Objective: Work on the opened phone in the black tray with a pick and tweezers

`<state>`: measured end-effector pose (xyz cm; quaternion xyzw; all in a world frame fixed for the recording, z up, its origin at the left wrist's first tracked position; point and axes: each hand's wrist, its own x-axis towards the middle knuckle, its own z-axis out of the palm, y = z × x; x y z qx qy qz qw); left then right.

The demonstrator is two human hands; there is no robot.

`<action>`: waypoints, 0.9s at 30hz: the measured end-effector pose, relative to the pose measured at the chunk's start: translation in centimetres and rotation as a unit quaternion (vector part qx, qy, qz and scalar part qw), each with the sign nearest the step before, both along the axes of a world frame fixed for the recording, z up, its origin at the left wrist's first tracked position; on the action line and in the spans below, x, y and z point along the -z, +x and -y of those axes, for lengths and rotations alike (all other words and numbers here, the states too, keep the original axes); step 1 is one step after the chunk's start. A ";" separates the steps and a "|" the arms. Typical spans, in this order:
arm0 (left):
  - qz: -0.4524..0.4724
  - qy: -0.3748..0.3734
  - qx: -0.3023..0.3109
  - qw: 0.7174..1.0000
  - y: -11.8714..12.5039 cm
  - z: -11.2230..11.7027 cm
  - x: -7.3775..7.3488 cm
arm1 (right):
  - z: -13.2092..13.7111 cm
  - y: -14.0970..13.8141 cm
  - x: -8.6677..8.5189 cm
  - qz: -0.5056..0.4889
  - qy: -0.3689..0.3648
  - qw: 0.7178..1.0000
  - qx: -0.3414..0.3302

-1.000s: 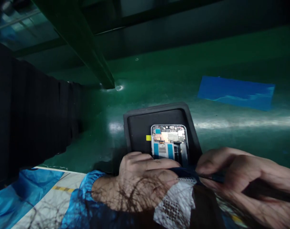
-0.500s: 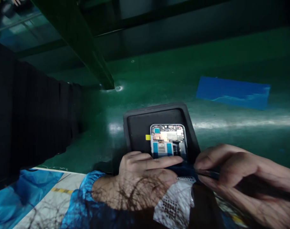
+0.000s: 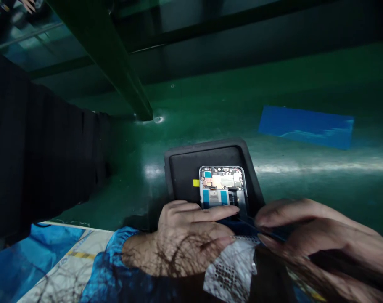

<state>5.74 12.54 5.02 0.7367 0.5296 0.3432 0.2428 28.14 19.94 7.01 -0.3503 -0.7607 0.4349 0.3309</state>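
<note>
An opened phone (image 3: 222, 186) with its circuit board showing lies in a black tray (image 3: 183, 168) on the green table. My left hand (image 3: 188, 235) rests on the phone's near end, its fingers stretched flat across it and pressing down. My right hand (image 3: 311, 235) is closed in a pinch on a thin dark tool (image 3: 257, 225), whose tip points at the phone's lower right part, just past my left forefinger. A small yellow tab (image 3: 196, 183) sticks out at the phone's left side.
A blue sheet (image 3: 305, 126) lies on the green table (image 3: 210, 109) at the far right. A dark green beam (image 3: 115, 63) slants down at the back. A black block (image 3: 43, 160) fills the left side. Blue and white printed material (image 3: 52, 261) lies near me.
My right hand has edged slightly left and lower, bringing the tool's tip closer to the phone. My left hand stays on the phone.
</note>
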 end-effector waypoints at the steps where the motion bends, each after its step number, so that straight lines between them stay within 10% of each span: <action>1: -0.001 0.001 0.002 1.000 0.0 0.0 0.0 | 0.0 -0.1 0.0 -0.001 0.002 1.000 -0.003; 16: 0.025 0.012 0.011 1.000 0.0 0.0 0.1 | 0.3 0.4 0.6 0.015 -0.009 1.000 -0.014; 27: 0.015 -0.007 0.022 1.000 -0.3 -0.1 0.1 | 0.4 -1.4 -1.4 -0.040 -0.301 0.930 0.207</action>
